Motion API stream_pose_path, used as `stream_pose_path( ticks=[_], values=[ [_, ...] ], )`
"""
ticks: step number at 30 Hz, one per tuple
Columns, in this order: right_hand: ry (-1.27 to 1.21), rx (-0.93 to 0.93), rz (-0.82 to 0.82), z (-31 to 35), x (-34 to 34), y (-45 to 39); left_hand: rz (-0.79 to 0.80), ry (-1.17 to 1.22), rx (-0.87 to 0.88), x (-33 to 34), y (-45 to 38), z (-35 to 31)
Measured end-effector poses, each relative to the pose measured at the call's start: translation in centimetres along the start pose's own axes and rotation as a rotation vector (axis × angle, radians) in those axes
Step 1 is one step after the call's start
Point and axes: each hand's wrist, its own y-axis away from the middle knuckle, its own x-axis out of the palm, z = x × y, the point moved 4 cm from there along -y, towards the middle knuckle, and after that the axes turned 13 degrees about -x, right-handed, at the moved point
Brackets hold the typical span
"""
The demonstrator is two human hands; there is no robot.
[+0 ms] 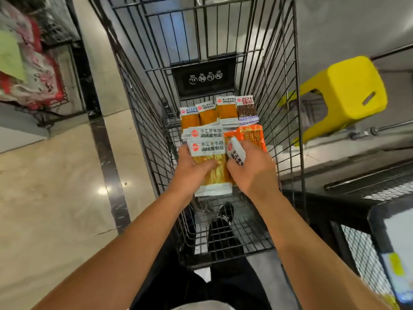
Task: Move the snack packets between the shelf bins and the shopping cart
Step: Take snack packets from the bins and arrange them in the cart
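Observation:
Both my hands reach down into the black wire shopping cart (283, 90). My left hand (190, 171) grips a stack of yellow snack packets (214, 171) with white printed ends. My right hand (252, 168) holds another white-ended packet (235, 151) tilted on edge, right beside that stack. Further in, several yellow packets (207, 115) and one brown packet (247, 110) lie in a row on the cart floor, with orange packets (252, 135) just beyond my right hand.
A yellow plastic stool (344, 92) stands to the right of the cart. A black mesh shelf bin (368, 193) is at the near right. On the left, a rack holds red and green packets (29, 68). Tiled floor (55, 186) lies left of the cart.

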Motion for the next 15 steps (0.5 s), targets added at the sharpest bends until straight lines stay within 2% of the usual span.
stream_pose_path(
  ticks=[3,10,15],
  values=[
    [-0.011,-0.034,-0.045,-0.9,1.5,-2.5,-0.005,0.023,-0.038,-0.4,-3.8,-0.5],
    [0.019,0.046,0.123,-6.2,4.2,-8.5,-0.085,-0.058,-0.094,1.3,-12.7,-1.2],
    [-0.019,-0.004,0.125,-10.5,4.9,-11.6,-0.129,-0.027,-0.127,2.1,-20.9,-2.0]
  ],
)
